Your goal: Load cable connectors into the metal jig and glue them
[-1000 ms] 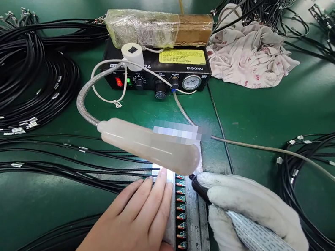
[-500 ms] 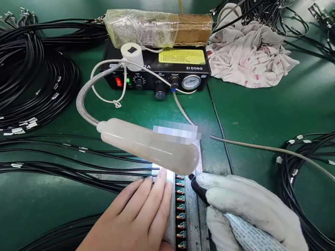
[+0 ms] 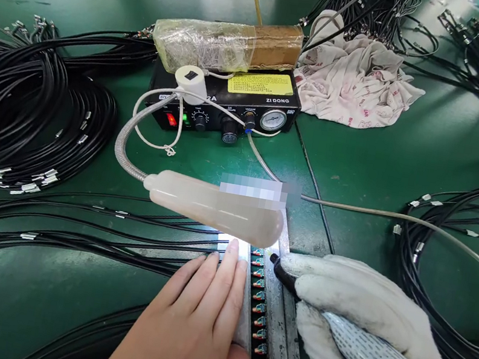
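My bare left hand [image 3: 198, 313] lies flat with its fingers stretched over the left bar of a metal fixture [image 3: 279, 309] and the cable ends beside it. Between the bars runs a row of several small green circuit boards [image 3: 258, 333] with copper-coloured wire ends. Gloved in white, my right hand [image 3: 365, 305] is closed around a slim black pen-like tool [image 3: 285, 274]. The tool's tip points at the far end of the fixture, over its right bar; the rest is hidden in the glove. Black cables [image 3: 118, 248] reach the fixture from the left.
A lit lamp [image 3: 212, 205] on a bent metal neck hangs over the fixture's far end. Behind it stand a black dispenser box [image 3: 212, 120] with a wrapped package [image 3: 207, 45] on top and a crumpled cloth [image 3: 361, 83]. Coiled cables [image 3: 76, 140] lie left, more cables [image 3: 415, 252] right.
My right hand and the black tool have shifted slightly down and to the right, away from the lamp's end. My left hand stays in place. The view has moved a little.
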### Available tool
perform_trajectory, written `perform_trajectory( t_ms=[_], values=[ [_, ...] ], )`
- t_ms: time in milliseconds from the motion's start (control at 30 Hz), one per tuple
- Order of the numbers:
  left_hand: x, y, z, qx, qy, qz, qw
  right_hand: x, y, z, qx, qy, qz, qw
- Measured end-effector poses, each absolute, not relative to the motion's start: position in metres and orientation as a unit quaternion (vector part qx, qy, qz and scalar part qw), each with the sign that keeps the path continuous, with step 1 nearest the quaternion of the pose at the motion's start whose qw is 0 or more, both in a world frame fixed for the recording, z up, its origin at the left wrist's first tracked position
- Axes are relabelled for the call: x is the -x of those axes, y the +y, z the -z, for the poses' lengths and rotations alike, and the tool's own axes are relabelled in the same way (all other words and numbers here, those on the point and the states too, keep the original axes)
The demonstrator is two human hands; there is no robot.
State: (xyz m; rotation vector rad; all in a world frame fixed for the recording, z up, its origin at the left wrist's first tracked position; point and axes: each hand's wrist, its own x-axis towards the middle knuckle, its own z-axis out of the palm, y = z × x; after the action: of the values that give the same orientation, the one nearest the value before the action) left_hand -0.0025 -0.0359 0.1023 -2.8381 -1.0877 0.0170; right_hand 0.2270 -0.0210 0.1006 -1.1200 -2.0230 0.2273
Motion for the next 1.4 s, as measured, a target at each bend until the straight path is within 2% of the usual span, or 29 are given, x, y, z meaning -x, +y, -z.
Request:
perform_trajectory(
  t_ms=[300,533,733,1400],
  values=[
    [0.003,-0.038,-0.104,0.933,-0.357,-0.006,0.051,-0.224,-0.019,-0.091,0.427,-0.783,-0.085,0.445],
    [0.002,-0.039,-0.105,0.93,-0.364,-0.011,0.053,-0.235,-0.035,-0.096,0.444,-0.761,-0.136,0.453],
    [-0.003,-0.055,-0.106,0.936,-0.347,0.022,0.062,-0.227,-0.035,-0.092,0.434,-0.754,-0.114,0.481],
    [-0.002,-0.058,-0.105,0.934,-0.35,0.01,0.069,-0.224,-0.031,-0.092,0.426,-0.775,-0.106,0.454]
  ],
)
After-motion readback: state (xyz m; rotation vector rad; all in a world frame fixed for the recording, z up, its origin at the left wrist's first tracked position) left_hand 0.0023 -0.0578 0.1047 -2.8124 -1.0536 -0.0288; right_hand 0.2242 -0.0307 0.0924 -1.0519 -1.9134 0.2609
